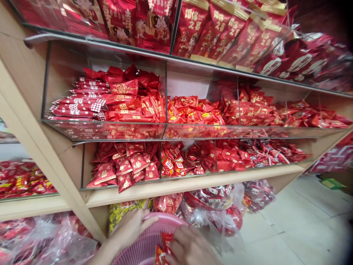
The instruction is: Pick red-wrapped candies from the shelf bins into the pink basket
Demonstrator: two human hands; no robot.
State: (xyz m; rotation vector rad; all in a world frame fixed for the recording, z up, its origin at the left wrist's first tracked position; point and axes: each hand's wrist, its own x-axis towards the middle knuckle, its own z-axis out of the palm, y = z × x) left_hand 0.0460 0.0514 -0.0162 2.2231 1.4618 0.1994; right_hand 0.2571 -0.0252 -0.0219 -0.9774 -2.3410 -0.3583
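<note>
At the bottom of the view is a pink plastic basket [138, 247] with a perforated wall. My left hand [134, 225] is closed on its rim, the thumb lying over the edge. My right hand [190, 246] is over the basket's right side, its fingers curled against several small red packets [164, 241] with gold and yellow print. The right hand is slightly blurred and covers part of the packets. What lies deeper in the basket is mostly hidden.
Ahead, clear-fronted shelf bins hold red wrapped sweets [135, 167] and red packets [124, 103]. Larger red bags [217, 29] stand above. Clear plastic bags of goods [215, 200] sit beneath the wooden shelf edge [193, 182]. Floor tiles [286, 217] show at right.
</note>
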